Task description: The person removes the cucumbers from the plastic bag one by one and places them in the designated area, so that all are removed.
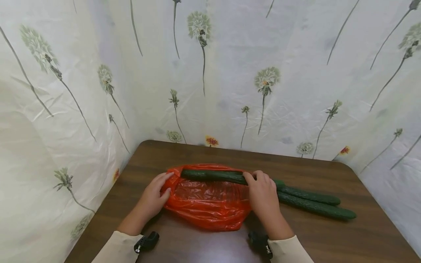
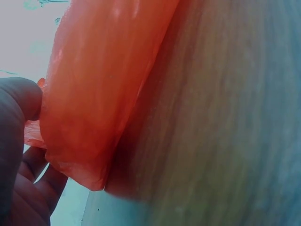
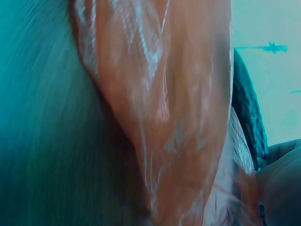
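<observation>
A red plastic bag (image 1: 210, 215) lies on the table with its mouth spread wide. My left hand (image 1: 152, 195) pinches the bag's left rim between thumb and fingers; the left wrist view shows the film (image 2: 103, 94) stretched out from them. At the bag's right side, my right hand (image 1: 263, 195) grips a long dark green cucumber (image 1: 227, 176) from above. That cucumber reaches leftward across the back of the bag's mouth. Two more cucumbers lie side by side to the right of this hand, the rear one (image 1: 312, 194) and the front one (image 1: 319, 209).
The brown wooden table (image 1: 355, 241) has rounded far corners. Behind and beside it hangs a pale curtain (image 1: 230, 73) with dandelion prints. A black wrist camera mount (image 1: 148, 241) sits at the left cuff, another (image 1: 258, 243) at the right.
</observation>
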Motion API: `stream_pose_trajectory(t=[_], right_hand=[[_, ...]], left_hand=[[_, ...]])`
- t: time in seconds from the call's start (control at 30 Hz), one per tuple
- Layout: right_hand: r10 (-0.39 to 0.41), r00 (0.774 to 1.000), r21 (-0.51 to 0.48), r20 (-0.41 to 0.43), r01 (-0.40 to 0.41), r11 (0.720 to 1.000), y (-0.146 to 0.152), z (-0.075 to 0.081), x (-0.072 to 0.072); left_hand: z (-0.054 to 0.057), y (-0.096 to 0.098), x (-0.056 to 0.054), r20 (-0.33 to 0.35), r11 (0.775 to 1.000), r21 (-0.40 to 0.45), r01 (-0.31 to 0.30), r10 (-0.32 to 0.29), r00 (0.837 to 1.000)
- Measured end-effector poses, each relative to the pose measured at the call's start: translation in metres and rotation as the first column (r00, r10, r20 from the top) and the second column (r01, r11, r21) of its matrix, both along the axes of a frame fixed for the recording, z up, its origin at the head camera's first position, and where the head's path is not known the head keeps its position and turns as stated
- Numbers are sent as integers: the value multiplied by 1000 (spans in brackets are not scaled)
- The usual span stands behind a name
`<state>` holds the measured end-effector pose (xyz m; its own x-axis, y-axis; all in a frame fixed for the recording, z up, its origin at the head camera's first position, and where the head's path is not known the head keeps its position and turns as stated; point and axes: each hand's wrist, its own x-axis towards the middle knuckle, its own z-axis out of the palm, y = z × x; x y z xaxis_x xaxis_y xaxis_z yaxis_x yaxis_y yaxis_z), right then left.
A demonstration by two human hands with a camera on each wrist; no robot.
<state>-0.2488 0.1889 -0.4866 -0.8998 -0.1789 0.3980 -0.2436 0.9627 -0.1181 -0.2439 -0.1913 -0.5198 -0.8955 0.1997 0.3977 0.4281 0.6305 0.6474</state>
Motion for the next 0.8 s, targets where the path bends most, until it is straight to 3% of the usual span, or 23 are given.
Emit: stream_pose_trajectory(t=[0.23, 0.8], right_hand=[[-18, 1000, -6, -20, 17, 1000, 18, -4, 4], [-75, 995, -25, -66, 74, 997, 57, -2, 14]], left_hand=[[-4, 2, 1, -8, 1000, 6, 5, -5, 1000], [0, -1, -2, -3, 1000, 1, 0, 0, 1000]])
